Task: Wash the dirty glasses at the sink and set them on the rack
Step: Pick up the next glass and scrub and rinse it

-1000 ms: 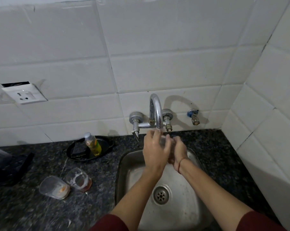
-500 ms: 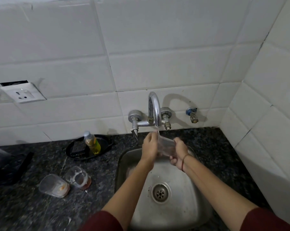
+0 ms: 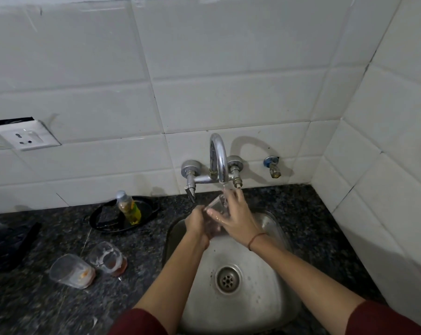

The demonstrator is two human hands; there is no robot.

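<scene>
Directly under the tap (image 3: 218, 160), over the sink (image 3: 274, 228), both hands met around a clear glass (image 3: 215, 206), which was tilted with its rim toward the spout. A thin stream of water fell from the tap onto the glass and the right hand (image 3: 237, 217). The left hand (image 3: 197, 222) gripped the glass low down, its fingers curled round the base end. The right hand lay over the far side, its fingers stretched almost straight along the wall of the glass and its thumb reaching across the front toward the left hand; it touched rather than clutched. A reddish thread (image 3: 256, 239) circled the right wrist, and dark red sleeves (image 3: 137, 322) showed at the bottom edge.

Left of the sink, on the speckled dark counter (image 3: 35, 308), two more glasses sat unwashed, just beside each other: a stained glass (image 3: 71, 270) with orange residue at its bottom, and a foamy glass (image 3: 109, 258) with white scum on its wall and brownish dregs. Farther back, near the wall, a small bottle (image 3: 128, 209) of yellow liquid stood in a black tray (image 3: 98, 220). A white socket (image 3: 25, 136) sat in the tiled wall above, and a small valve (image 3: 273, 166) to the right of the tap. The drain (image 3: 228, 278) lay in the sink's middle, between the forearms.
</scene>
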